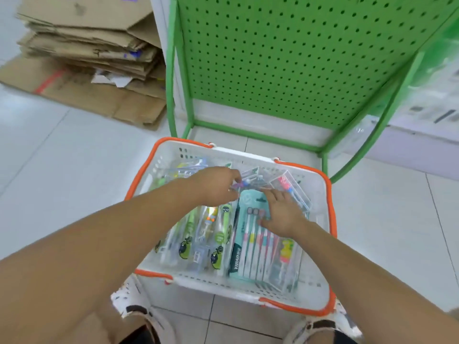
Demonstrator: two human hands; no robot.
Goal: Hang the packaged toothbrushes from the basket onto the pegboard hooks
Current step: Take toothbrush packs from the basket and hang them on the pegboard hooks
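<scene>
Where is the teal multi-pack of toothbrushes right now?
In the head view, the teal multi-pack lies in the white basket, right of centre, under the right hand, with green-carded toothbrush packs on its left.

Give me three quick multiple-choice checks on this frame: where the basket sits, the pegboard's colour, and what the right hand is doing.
1. Where is the basket?
A. On the floor in front of the pegboard stand
B. Hanging from a hook
C. On top of the cardboard pile

2. What colour is the pegboard?
A. Orange
B. Green
C. White

3. How is the right hand?
A. Fingers spread flat on the teal toothbrush pack
B. Gripping the basket rim
C. Raised to the pegboard

Key: 1 A, the basket stands on the floor tiles just before the green frame. 2 B, the perforated panel and its frame are green. 3 A, the right hand lies on the teal toothbrush pack inside the basket, while the left hand reaches among the packs at the far end.
</scene>
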